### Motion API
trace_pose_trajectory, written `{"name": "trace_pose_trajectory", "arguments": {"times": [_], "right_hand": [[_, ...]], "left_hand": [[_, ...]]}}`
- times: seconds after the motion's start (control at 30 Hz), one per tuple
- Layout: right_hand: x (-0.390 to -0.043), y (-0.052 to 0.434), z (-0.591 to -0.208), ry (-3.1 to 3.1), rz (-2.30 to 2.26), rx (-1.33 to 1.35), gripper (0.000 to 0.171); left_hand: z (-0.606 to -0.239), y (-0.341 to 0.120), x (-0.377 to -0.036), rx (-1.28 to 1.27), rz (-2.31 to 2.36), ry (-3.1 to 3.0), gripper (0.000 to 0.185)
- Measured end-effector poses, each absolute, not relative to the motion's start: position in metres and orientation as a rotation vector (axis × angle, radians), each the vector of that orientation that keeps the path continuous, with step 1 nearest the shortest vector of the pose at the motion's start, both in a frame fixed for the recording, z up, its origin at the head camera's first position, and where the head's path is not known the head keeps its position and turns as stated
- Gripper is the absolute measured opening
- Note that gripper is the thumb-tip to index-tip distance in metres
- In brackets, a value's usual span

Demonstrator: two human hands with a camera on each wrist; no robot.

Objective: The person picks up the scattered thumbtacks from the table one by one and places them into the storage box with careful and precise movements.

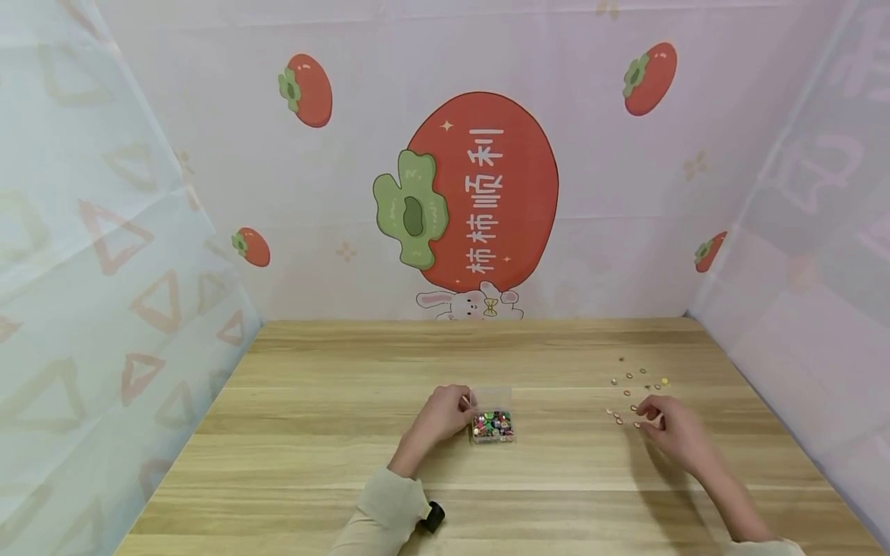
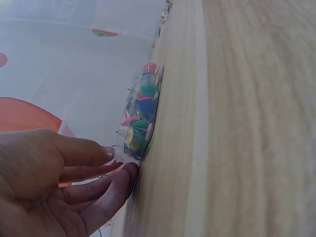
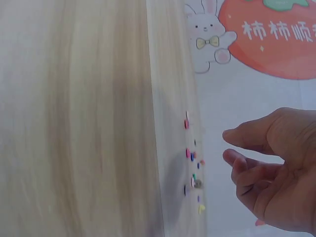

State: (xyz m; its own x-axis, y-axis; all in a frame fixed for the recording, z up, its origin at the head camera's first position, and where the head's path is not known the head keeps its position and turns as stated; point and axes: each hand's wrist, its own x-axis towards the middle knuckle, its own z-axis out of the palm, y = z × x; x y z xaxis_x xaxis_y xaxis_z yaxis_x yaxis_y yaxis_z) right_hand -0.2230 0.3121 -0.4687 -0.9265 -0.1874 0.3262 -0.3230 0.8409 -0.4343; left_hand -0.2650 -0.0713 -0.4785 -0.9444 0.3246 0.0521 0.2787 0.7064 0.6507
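A small clear plastic box (image 1: pixel 493 423) full of coloured pushpins sits at the table's middle, its lid (image 1: pixel 492 397) standing open behind it. My left hand (image 1: pixel 464 407) rests at the box's left end. In the left wrist view its straight fingertips (image 2: pixel 129 170) touch the corner of the box (image 2: pixel 140 116). Several loose pushpins (image 1: pixel 631 388) lie scattered on the right. My right hand (image 1: pixel 647 417) hovers at their near edge with loosely curled fingers. The right wrist view shows that hand (image 3: pixel 229 145) beside the pins (image 3: pixel 192 163), thumb and forefinger apart, nothing visibly between them.
The wooden table (image 1: pixel 334 432) is closed in by printed cloth walls at the left (image 1: pixel 104 309), back (image 1: pixel 480 193) and right (image 1: pixel 820 293). A black wrist strap (image 1: pixel 433 516) shows at my left sleeve.
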Motion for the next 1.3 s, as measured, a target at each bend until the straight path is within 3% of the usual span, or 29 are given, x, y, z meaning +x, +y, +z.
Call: {"name": "trace_pose_trajectory", "arguments": {"times": [0.3, 0.63, 1.3], "right_hand": [[-0.224, 0.333, -0.467, -2.902, 0.676, 0.361, 0.02], [-0.232, 0.334, -0.478, -2.946, 0.564, 0.441, 0.018], [-0.229, 0.336, -0.48, -2.929, 0.612, 0.343, 0.021]], "left_hand": [[-0.48, -0.071, -0.266, 0.499, 1.075, 2.84, 0.006], [-0.48, -0.073, -0.265, 0.504, 1.087, 2.823, 0.008], [-0.479, -0.071, -0.265, 0.499, 1.083, 2.826, 0.008]]}}
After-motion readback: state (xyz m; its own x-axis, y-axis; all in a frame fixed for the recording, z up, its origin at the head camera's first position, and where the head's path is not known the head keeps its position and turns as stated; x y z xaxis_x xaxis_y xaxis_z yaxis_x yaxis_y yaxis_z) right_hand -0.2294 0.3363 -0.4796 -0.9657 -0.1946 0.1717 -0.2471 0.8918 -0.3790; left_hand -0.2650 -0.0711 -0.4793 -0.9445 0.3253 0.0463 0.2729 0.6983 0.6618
